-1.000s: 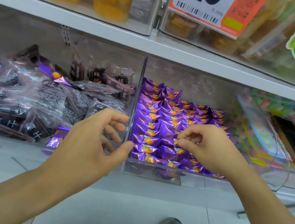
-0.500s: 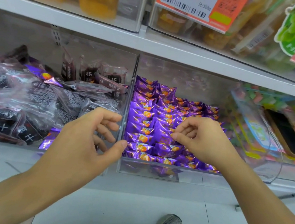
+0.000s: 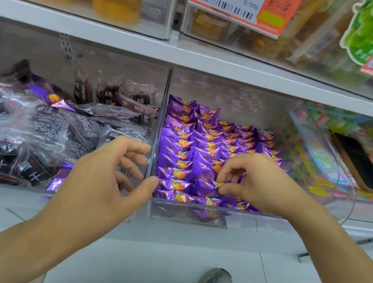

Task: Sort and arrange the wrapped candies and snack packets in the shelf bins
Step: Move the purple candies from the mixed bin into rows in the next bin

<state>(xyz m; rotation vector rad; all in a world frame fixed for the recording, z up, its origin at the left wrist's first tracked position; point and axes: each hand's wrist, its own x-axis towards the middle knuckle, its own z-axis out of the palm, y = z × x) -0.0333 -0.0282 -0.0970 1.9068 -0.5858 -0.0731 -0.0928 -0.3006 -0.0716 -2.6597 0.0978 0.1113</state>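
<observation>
Small purple foil-wrapped candies w/ orange fruit print (image 3: 206, 143) lay in neat overlapping rows, filling the clear plastic middle bin (image 3: 195, 214). Dark translucent snack packets w/ white characters (image 3: 42, 129) were heaped loosely in the clear left bin (image 3: 110, 63), a few purple ones mixed in.

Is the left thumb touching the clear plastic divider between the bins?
Touching: the head view shows the left hand thumb tip pressed against the clear plastic divider.

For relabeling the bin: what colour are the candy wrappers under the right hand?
Shiny purple candy wrappers with orange print; head view.
</observation>
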